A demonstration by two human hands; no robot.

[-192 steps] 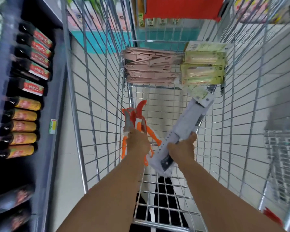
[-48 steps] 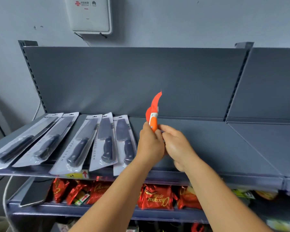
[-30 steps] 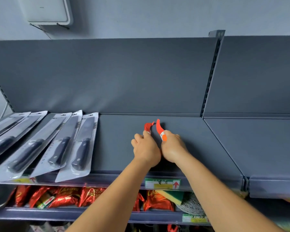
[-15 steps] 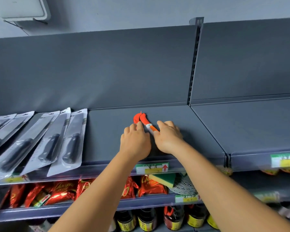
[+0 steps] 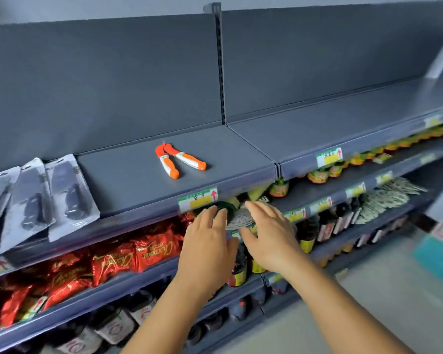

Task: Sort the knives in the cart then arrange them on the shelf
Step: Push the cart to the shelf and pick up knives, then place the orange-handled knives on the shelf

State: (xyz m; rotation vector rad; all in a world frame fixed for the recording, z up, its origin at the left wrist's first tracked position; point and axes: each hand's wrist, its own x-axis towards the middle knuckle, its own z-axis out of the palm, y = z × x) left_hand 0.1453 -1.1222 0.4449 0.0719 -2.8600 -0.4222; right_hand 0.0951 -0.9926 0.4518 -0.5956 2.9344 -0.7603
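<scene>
two orange knives down on shelf, hands free

orange knives (image 5: 180, 160) flat on top shelf (image 5: 128, 185), sheathed tips touching, handles splayed. left hand (image 5: 207, 245) and right hand (image 5: 269, 237) below shelf edge, fingers straight, loosely together, holding nothing. likely light, rigid, smooth plastic; best gripped by handles.

Even soft light, motion-blurred, warped edges.

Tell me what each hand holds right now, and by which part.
Nothing: left hand and right hand are open; both orange knives lie free on the shelf.
</scene>
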